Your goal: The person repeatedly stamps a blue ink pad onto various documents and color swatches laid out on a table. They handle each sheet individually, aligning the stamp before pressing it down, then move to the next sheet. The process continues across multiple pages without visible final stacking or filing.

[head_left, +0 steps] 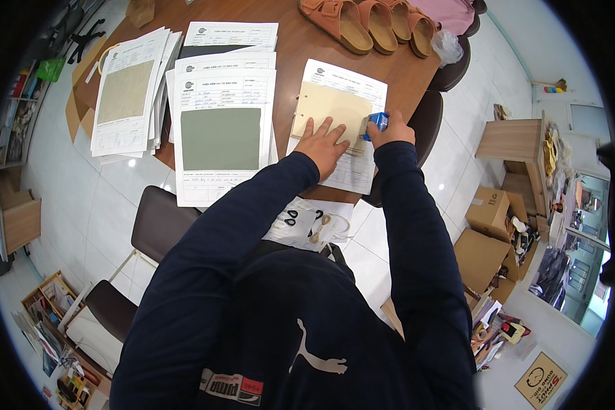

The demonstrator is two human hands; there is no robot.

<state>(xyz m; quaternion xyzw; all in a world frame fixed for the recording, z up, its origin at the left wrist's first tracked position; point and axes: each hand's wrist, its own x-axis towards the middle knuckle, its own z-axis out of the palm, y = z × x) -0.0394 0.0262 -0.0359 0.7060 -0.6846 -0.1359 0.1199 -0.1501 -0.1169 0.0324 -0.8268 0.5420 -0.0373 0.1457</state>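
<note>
The beige material swatch (329, 109) lies on a printed form sheet (352, 171) near the right edge of the brown wooden surface (294, 48), close to the person's body. The left hand (323, 141) presses flat on the swatch's lower part, its fingers spread apart. The right hand (389, 130) has its fingers closed round a small blue stapler (376, 122) at the swatch's right edge, where swatch and sheet overlap.

Going by size: the surface runs away from the person toward the top of the view, with white tiled floor (82, 191) on both sides. To the left of the swatch lies a larger form sheet carrying a green swatch (220, 139), stacked over other sheets; further left is a fanned pile of forms with a tan swatch (124, 92) on top. These paper stacks lie just beside each other and fill most of the near half of the surface, so little bare wood shows between them. At the far end lie terracotta-coloured sandals (362, 24) in a row, well apart from the hands.

The sheet under the hands overhangs the near rim of the surface slightly. Dark chairs (160, 219) stand at the left and right edges. Cardboard boxes (488, 236) and a wooden cabinet (509, 140) stand on the floor to the right, well apart from the surface.
</note>
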